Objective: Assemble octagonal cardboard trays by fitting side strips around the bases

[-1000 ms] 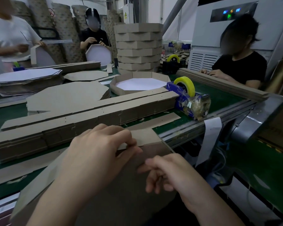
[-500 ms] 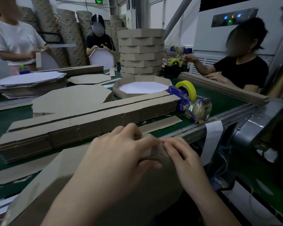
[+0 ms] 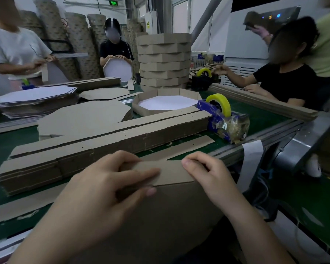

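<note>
Since a wall is to be wrapped round it, the octagonal cardboard base (image 3: 170, 216) is held tilted at the near edge of the table (image 3: 255, 119). The side strip (image 3: 171, 172) is laid along its upper edge and pinched at either end by the left hand (image 3: 107, 187) and the right hand (image 3: 208, 174), presumably so that one panel can be seated flush.

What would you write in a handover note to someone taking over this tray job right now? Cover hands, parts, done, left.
Left hand pinches the side strip at the far edge of the base; right hand pinches the strip's other end.
Spare strips lie stacked behind; tape dispenser to the right.
Done: one tray stands assembled beyond the strips.
Left: wrap the strip round this base, likely tape it.
</note>
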The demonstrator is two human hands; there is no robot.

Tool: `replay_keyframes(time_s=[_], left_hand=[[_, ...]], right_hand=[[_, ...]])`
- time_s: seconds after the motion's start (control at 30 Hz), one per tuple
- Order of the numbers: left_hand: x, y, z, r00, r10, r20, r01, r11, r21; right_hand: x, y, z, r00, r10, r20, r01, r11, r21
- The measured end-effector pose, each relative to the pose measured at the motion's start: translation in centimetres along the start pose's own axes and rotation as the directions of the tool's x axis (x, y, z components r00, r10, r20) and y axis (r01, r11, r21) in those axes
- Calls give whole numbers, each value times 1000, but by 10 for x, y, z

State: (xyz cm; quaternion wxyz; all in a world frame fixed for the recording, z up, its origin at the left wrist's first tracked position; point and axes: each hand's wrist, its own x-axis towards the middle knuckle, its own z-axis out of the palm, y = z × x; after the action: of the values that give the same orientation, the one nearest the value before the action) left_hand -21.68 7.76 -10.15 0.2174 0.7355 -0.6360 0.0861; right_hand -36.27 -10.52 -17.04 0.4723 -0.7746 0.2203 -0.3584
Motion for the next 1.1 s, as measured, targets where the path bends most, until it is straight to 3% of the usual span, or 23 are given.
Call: replay_keyframes(time_s=[0.1, 0.27, 0.33, 0.4, 0.53, 0.6, 0.67, 0.73, 0.83, 1.1], left_hand=[[14, 14, 6, 998, 62, 18, -65, 980, 186], [23, 13, 18, 994, 113, 1, -111, 973, 202], [27, 11, 21, 994, 113, -10, -108, 972, 207], [31, 8, 24, 993, 115, -29, -107, 973, 207], [36, 5, 27, 994, 99, -46, -89, 978, 189], [38, 5, 28, 995, 92, -46, -82, 980, 181], [40, 5, 29, 994, 93, -54, -82, 980, 182], [41, 4, 29, 994, 91, -60, -79, 981, 179], [42, 3, 30, 994, 93, -57, -81, 980, 183], [44, 2, 31, 994, 97, -50, -86, 980, 178]], right_hand=[[3, -5, 6, 999, -8, 37, 9, 1000, -22], [16, -4, -16, 981, 50, 189, -33, 995, -91], [32, 3, -34, 996, 56, 69, -50, 995, -86], [57, 15, -58, 986, 70, -150, -89, 988, -125], [123, 49, -134, 857, 25, -515, -234, 909, -345], [151, 65, -168, 830, 74, -553, -360, 828, -431], [171, 80, -188, 843, 224, -488, -461, 769, -443], [180, 89, -196, 837, 388, -386, -533, 737, -416], [181, 90, -200, 786, 545, -290, -611, 757, -233], [185, 85, -203, 702, 682, -203, -662, 731, 165]])
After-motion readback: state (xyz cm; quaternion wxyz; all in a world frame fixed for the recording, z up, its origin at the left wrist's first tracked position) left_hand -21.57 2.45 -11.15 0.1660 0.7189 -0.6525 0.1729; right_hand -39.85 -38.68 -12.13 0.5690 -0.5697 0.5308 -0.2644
